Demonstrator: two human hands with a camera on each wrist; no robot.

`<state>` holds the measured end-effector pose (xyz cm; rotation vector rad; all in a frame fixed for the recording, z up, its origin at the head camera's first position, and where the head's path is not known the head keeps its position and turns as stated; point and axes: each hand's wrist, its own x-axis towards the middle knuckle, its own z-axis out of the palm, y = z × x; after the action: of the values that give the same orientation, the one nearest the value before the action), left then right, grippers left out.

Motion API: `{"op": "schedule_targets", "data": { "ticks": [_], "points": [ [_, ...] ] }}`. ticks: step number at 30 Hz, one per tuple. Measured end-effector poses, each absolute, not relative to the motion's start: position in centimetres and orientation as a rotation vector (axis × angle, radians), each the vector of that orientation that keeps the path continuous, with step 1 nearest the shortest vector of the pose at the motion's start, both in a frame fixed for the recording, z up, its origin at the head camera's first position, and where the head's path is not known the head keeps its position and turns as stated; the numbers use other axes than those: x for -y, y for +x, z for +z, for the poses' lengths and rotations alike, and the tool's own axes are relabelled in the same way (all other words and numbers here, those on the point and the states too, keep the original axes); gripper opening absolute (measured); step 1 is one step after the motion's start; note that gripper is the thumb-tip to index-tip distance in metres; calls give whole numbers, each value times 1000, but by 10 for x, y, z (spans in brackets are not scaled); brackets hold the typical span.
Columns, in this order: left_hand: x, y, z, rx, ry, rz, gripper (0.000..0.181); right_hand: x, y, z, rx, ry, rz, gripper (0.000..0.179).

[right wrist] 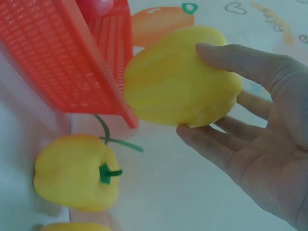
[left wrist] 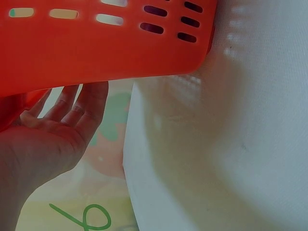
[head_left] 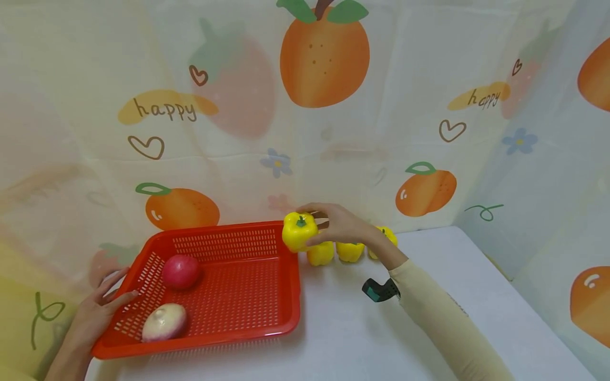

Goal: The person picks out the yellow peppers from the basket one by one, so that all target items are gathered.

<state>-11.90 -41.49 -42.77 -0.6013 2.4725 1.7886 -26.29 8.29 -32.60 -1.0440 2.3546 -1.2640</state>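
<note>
My right hand [head_left: 340, 225] grips a yellow bell pepper [head_left: 299, 233] between thumb and fingers, up at the far right corner of the red basket [head_left: 290, 296]. In the right wrist view the held pepper [right wrist: 178, 79] overlaps the basket's rim, with the thumb across its upper side. My left hand [head_left: 97, 309] is at the basket's left end, thumb over the rim. From the left wrist view, the left fingers [left wrist: 91, 103] reach behind the basket wall [left wrist: 120, 53]. Inside the basket lie a round pinkish-red vegetable [head_left: 181, 272] and a white-and-purple turnip [head_left: 164, 321].
Several more yellow bell peppers [head_left: 350, 252] stand in a row along the back of the white table [head_left: 343, 323], right of the basket. Behind the table hangs a fruit-print curtain [head_left: 333, 137]. A dark wrist device [head_left: 379, 290] sticks out from the right sleeve.
</note>
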Motion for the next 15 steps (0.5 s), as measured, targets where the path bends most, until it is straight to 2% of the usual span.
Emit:
{"op": "schedule_targets", "data": {
  "ticks": [15],
  "points": [
    [415,-120,-427,-2508,-633,1731,75,-115,-271,-333,-2425,-983,-1196,68]
  ]
}}
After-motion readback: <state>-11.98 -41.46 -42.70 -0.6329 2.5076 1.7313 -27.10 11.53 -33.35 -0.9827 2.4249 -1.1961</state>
